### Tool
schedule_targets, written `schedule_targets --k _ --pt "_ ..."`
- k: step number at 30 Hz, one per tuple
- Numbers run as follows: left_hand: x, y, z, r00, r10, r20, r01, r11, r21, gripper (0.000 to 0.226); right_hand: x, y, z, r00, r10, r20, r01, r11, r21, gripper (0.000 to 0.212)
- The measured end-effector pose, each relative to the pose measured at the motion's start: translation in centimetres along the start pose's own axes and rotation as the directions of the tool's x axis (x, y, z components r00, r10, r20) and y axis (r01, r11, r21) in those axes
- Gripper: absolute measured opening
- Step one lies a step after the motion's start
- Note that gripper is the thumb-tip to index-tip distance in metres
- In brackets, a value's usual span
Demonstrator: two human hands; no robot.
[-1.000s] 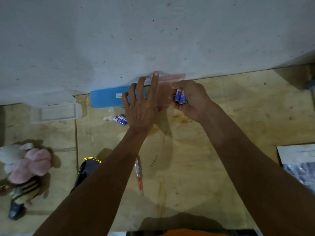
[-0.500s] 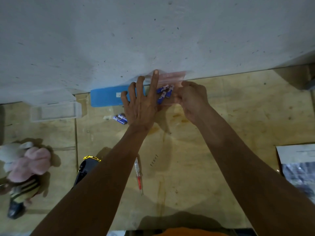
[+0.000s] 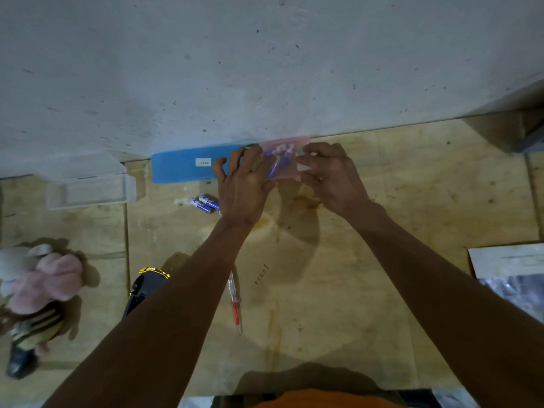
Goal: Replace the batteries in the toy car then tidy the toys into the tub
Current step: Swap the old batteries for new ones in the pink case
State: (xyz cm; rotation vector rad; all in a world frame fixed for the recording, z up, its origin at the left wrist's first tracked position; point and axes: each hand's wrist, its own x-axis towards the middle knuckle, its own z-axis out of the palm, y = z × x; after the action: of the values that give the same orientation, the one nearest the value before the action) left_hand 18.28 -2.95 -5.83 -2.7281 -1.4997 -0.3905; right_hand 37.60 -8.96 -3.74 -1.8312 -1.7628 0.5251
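A small clear pinkish bag [image 3: 287,160] with several blue batteries inside is held up between both hands near the wall's foot. My left hand [image 3: 244,184] grips its left edge with the fingers curled. My right hand [image 3: 329,175] pinches its right edge. Two loose blue batteries [image 3: 204,203] lie on the wooden floor just left of my left wrist. The black toy car [image 3: 144,290] with a yellow trim sits lower left, partly hidden by my left forearm. A red-handled screwdriver [image 3: 235,304] lies between my forearms. The clear tub [image 3: 91,191] stands at the left by the wall.
A blue lid [image 3: 182,167] lies flat against the wall behind my left hand. Plush toys [image 3: 38,293] are heaped at the far left edge. A grey board and a dark sheet [image 3: 509,269] sit at the right edge. Several tiny screws [image 3: 260,275] lie right of the screwdriver.
My right hand held the batteries a second ago and has put them into the bag. My left hand's fingers have gone from straight to curled on the bag's edge.
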Motion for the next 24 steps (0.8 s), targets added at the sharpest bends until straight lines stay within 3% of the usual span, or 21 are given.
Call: schedule_targets --k 10,18,24 --pt "0.1 0.0 -0.1 0.995 0.001 0.099 -0.002 1.000 0.012 0.042 -0.8 0.5 1.8 0.995 -0.073 -0.073 0.051 0.963 -0.265 0.025" --pt "1.1 1.1 -1.6 0.964 -0.048 0.263 0.027 0.996 0.080 0.040 -0.4 -2.2 1.1 0.988 0.125 0.091 -0.063 0.861 -0.505 0.032" --pt "0.9 0.4 -4.7 0.900 -0.055 0.432 0.097 0.992 -0.076 0.061 0.0 -5.5 0.9 0.955 0.272 0.116 -0.179 0.843 -0.507 0.045"
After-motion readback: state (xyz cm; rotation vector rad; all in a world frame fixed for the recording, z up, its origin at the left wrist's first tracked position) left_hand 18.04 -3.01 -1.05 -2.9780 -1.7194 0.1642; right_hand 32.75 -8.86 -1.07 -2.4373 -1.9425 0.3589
